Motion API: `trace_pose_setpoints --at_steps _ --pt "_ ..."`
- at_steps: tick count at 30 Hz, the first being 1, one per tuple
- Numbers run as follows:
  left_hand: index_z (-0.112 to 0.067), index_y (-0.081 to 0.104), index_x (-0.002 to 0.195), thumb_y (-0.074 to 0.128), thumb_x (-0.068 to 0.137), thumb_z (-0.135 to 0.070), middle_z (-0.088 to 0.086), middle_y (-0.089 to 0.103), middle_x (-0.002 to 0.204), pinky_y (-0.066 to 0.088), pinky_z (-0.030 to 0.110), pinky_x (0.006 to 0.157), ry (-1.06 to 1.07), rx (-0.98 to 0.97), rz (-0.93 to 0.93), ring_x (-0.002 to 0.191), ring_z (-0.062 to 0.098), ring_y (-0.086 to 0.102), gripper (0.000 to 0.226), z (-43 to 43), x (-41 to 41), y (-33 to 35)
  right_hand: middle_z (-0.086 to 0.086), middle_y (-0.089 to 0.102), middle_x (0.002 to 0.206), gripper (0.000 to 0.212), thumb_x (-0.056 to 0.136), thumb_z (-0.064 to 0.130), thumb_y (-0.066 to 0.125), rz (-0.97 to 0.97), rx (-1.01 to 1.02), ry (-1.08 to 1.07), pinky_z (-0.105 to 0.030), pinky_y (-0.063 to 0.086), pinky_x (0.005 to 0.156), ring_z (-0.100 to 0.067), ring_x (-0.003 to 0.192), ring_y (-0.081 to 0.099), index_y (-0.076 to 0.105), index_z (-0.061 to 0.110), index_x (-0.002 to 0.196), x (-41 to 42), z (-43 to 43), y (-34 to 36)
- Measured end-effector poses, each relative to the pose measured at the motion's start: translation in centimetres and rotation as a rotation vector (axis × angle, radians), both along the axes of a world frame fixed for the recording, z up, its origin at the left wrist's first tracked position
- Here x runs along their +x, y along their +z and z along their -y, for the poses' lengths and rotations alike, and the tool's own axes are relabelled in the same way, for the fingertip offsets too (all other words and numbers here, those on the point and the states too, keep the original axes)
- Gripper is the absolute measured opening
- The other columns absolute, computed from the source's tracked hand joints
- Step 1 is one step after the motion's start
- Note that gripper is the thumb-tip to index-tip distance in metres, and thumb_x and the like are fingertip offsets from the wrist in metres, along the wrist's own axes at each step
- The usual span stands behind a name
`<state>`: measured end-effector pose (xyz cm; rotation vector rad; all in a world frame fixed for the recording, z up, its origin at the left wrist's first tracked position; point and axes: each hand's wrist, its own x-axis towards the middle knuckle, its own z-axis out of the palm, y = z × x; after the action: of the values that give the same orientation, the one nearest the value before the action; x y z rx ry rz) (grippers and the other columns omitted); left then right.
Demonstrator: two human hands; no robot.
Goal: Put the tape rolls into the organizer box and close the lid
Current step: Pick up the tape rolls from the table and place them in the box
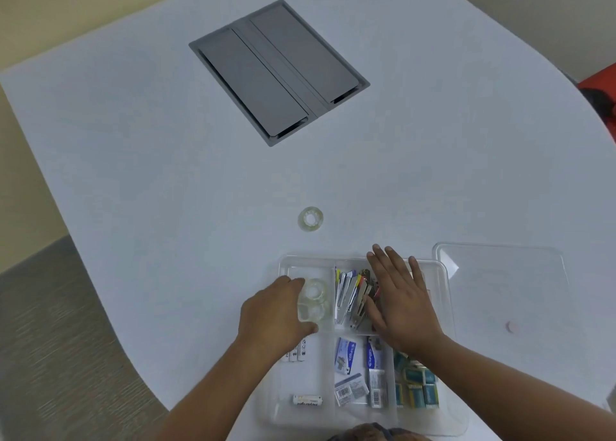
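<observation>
Clear tape rolls (313, 302) sit in the far-left compartment of the box (446, 294), where the left hand (276, 317) curls its fingers around them, apparently setting them in place; whether it grips one firmly or only steadies the stack cannot be told. One more roll (310, 219) lies flat on the table (166, 140), just beyond the box and well clear of both hands. The right hand (400, 300) is spread open, palm down, over the middle compartment of staplers (350, 297), holding nothing. The clear lid (500, 284) rests on the table beside the box to the right, so the task looks roughly midway: some tape is in, one roll is left to fetch, and the lid is not yet on. Batteries (307, 400), staple packets (345, 359) and small teal packs (416, 387) fill the near compartments. A grey cable hatch (279, 72) sits far across the table, and a small pink disc (512, 326) lies to the right; nothing blocks the loose roll.
</observation>
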<state>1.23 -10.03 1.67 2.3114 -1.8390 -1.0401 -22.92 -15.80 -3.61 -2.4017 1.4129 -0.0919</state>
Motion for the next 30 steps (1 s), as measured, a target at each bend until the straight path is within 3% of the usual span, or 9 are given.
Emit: trace_pose_setpoints --at_steps 2,5,7,13,19,26,30 --pt "-0.036 0.046 0.132 0.072 0.07 -0.056 -0.017 0.055 0.129 0.043 0.028 0.088 0.091 -0.096 -0.051 0.111 0.012 0.058 0.07 0.5 0.7 0.3 0.005 0.013 0.162 0.069 0.094 0.045 0.041 -0.001 0.001 0.0 -0.044 0.0 0.121 -0.014 0.15 0.005 0.017 0.022 0.154 0.0 0.0 0.0" --pt "-0.035 0.055 0.123 0.069 0.076 -0.051 -0.023 0.061 0.11 0.045 0.026 0.075 0.19 -0.236 -0.088 0.08 0.006 0.06 0.051 1.9 2.1 0.9 0.004 0.014 0.162 0.069 0.094 0.046 0.04 0.004 0.001 0.003 -0.043 0.0 0.121 -0.014 0.15 0.006 0.017 0.021 0.154 0.0 0.0 0.0" --pt "-0.035 0.057 0.119 0.068 0.078 -0.05 -0.023 0.061 0.103 0.044 0.026 0.069 0.21 -0.27 -0.091 0.071 0.001 0.057 0.045 3.3 2.8 0.9 0.004 0.013 0.163 0.068 0.095 0.046 0.039 0.004 -0.001 0.005 -0.043 -0.001 0.121 -0.014 0.15 0.005 0.017 0.021 0.154 -0.1 0.0 0.0" --pt "-0.029 0.056 0.121 0.066 0.082 -0.045 -0.013 0.062 0.111 0.047 0.03 0.076 0.098 -0.252 -0.055 0.091 0.012 0.06 0.044 8.4 3.0 -0.8 0.004 0.014 0.163 0.07 0.093 0.044 0.042 0.005 -0.001 0.001 -0.043 -0.001 0.121 -0.014 0.15 0.006 0.017 0.021 0.154 -0.2 0.0 -0.2" --pt "-0.026 0.047 0.134 0.075 0.076 -0.037 -0.004 0.052 0.135 0.046 0.039 0.095 -0.019 -0.2 -0.028 0.118 0.021 0.053 0.065 12.9 2.0 -3.3 0.005 0.013 0.163 0.069 0.094 0.044 0.042 0.019 0.001 -0.005 -0.043 0.0 0.121 -0.014 0.15 0.006 0.016 0.023 0.155 -0.1 0.0 -0.4" --pt "-0.025 0.047 0.135 0.071 0.077 -0.031 0.001 0.053 0.129 0.042 0.035 0.088 -0.153 -0.2 0.129 0.112 0.025 0.054 0.063 13.9 2.0 -5.1 0.005 0.012 0.163 0.068 0.095 0.044 0.042 0.02 0.0 -0.006 -0.043 -0.001 0.121 -0.013 0.15 0.006 0.016 0.023 0.155 -0.2 0.0 -0.5" --pt "-0.023 0.046 0.136 0.07 0.074 -0.035 0.003 0.052 0.125 0.044 0.035 0.088 -0.071 -0.195 0.067 0.113 0.024 0.053 0.068 13.3 2.2 -4.6 0.006 0.012 0.163 0.07 0.095 0.043 0.045 0.017 0.004 -0.006 -0.042 -0.002 0.121 -0.013 0.15 0.005 0.016 0.022 0.155 -0.1 0.0 -0.5"
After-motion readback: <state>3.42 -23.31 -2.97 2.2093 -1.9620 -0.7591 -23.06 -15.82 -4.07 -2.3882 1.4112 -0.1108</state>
